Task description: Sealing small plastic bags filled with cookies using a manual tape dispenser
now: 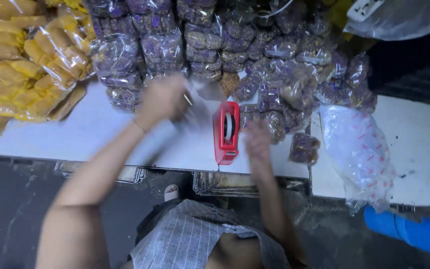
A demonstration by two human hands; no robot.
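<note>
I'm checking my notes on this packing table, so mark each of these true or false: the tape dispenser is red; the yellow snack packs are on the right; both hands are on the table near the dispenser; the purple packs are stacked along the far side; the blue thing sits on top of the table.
1. The tape dispenser is red. True.
2. The yellow snack packs are on the right. False: they are piled at the left of the picture.
3. The purple packs are stacked along the far side of the table. True.
4. The blue thing sits on top of the table. False: it is below the table edge, at the lower right.
5. The left hand and right hand are on either side of the dispenser. True.
</note>
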